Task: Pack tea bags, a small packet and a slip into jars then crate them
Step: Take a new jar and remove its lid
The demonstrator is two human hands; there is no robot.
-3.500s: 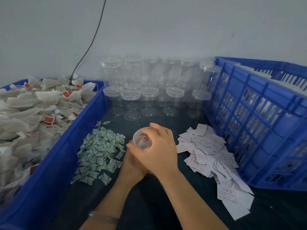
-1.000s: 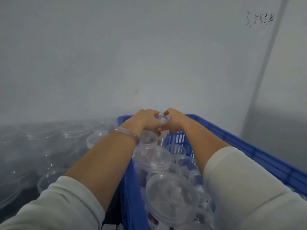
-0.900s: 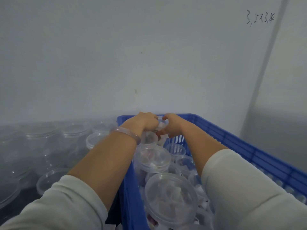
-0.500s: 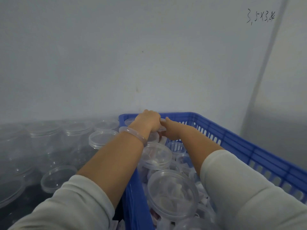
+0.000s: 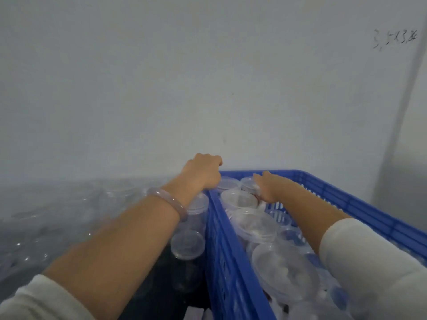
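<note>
Hands are parting since half a second ago. Left hand [image 5: 203,173] is lifting over the crate [image 5: 223,250] corner, fingers curled, hold unclear. Right hand [image 5: 268,189] is cupping the jar [image 5: 246,183], grip unclear. Jar is probably now crated.

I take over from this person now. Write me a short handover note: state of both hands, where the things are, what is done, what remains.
Left hand: fingers curled over the far left corner of the blue crate; whether it grips anything is hidden.
Right hand: inside the crate, holds a lidded jar at the far end.
Done: several packed jars, lids on, lie in the crate.
Left: release this jar; empty jars stand left of the crate, probably still to be filled. Tea bags, packets and slips are out of view.
</note>
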